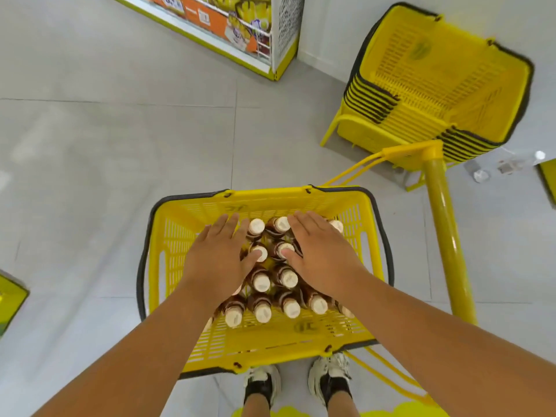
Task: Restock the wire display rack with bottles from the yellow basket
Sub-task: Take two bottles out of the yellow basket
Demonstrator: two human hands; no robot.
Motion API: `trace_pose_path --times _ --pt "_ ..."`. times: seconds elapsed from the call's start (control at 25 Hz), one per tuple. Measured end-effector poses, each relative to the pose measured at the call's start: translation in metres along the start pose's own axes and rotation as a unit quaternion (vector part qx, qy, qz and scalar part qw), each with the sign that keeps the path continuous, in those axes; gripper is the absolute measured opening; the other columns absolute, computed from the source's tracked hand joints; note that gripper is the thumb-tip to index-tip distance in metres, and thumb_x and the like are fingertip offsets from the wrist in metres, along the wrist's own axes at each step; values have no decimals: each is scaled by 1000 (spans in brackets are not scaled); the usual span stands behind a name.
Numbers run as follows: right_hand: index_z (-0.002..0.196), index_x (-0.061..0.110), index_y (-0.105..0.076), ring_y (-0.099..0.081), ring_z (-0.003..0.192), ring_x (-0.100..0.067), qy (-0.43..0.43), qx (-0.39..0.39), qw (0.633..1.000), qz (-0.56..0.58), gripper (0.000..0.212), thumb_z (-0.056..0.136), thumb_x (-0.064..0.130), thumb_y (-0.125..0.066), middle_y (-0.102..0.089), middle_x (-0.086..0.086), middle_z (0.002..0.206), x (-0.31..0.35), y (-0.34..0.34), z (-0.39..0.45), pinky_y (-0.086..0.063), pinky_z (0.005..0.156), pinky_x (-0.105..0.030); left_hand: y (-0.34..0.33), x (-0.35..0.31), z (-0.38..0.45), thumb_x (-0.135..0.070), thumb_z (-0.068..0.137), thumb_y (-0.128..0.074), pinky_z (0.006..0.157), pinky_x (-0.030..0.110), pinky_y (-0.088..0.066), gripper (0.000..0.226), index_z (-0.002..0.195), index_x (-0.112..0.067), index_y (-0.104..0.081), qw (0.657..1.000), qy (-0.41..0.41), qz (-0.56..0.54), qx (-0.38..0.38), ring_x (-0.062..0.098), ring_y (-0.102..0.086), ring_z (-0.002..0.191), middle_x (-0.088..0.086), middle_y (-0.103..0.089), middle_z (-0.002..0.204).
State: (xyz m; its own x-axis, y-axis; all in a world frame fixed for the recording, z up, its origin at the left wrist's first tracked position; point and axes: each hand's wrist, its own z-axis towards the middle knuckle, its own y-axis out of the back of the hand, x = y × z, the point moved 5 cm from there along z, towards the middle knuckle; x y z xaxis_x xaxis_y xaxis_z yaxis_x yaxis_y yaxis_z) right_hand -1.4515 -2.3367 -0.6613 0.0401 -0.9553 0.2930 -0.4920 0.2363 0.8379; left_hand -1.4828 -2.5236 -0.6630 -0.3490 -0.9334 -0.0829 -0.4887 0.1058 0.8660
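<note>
A yellow basket (264, 341) with dark handles stands on the floor in front of my feet. Several brown bottles (261, 281) with white caps stand upright inside it. My left hand (218, 254) lies flat over the bottles on the left side, fingers straight, thumb touching a cap. My right hand (322, 254) lies flat over the bottles on the right, fingers straight, thumb on another cap. Neither hand grips a bottle. The wire display rack (258, 34) with orange signs stands at the top of the view, some way beyond the basket.
A stack of empty yellow baskets (436, 85) sits on a yellow stand at the upper right. A yellow post (445, 236) rises right of the basket, with a thin yellow frame behind it. Grey tiled floor (105, 176) spreads to the left. My shoes (261, 383) are just below.
</note>
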Motion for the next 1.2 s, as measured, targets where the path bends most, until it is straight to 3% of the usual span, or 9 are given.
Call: trace_pose_path --times 0.2,0.44,0.56,0.68,0.88,1.08,1.2 --pt "163 16 -18 -16 157 -24 11 -9 1000 -1 72 105 54 -38 -23 -3 169 -18 -28 33 -14 126 -38 -26 2 37 -64 100 -31 122 38 -24 75 161 -21 -20 999 13 -22 -22 16 -12 156 -2 -18 169" --pt "157 20 -36 -40 145 -26 8 -23 1000 11 66 102 53 -51 -50 -3 154 -25 -44 61 -27 121 -42 -49 5 61 -63 97 -46 108 35 -42 71 157 -26 -34 993 46 -107 -20 19 -35 148 -2 -38 161" --pt "146 25 -53 -56 130 -26 -10 -35 998 47 61 94 54 -65 -65 0 138 -29 -46 76 -45 107 -41 -58 9 69 -60 92 -60 102 36 -45 65 148 -31 -47 976 70 -205 -5 22 -50 137 -3 -54 149" --pt "128 26 -66 -64 113 -25 -15 -44 998 37 51 86 55 -73 -72 2 119 -33 -52 87 -54 90 -40 -62 10 79 -47 88 -73 106 35 -41 64 146 -28 -52 960 73 -271 12 24 -49 137 -1 -56 148" --pt "114 32 -70 -66 100 -20 -18 -93 995 44 40 82 56 -75 -73 7 105 -34 -55 88 -51 73 -32 -64 9 83 -26 87 -78 90 28 -42 42 127 -22 -67 945 70 -317 -39 27 -61 119 4 -70 127" --pt "112 31 -69 -64 102 -19 -29 -89 991 97 34 86 52 -72 -71 5 106 -35 -46 80 -54 77 -35 -55 12 71 -27 88 -78 84 27 -43 35 122 -24 -69 928 61 -358 -86 18 -62 107 -2 -72 117" --pt "114 30 -70 -62 105 -18 -36 -105 983 146 32 87 47 -74 -70 5 110 -32 -28 64 -51 77 -32 -37 14 55 -30 85 -80 70 15 -40 26 109 -33 -70 911 73 -393 -101 8 -61 90 -12 -71 99"
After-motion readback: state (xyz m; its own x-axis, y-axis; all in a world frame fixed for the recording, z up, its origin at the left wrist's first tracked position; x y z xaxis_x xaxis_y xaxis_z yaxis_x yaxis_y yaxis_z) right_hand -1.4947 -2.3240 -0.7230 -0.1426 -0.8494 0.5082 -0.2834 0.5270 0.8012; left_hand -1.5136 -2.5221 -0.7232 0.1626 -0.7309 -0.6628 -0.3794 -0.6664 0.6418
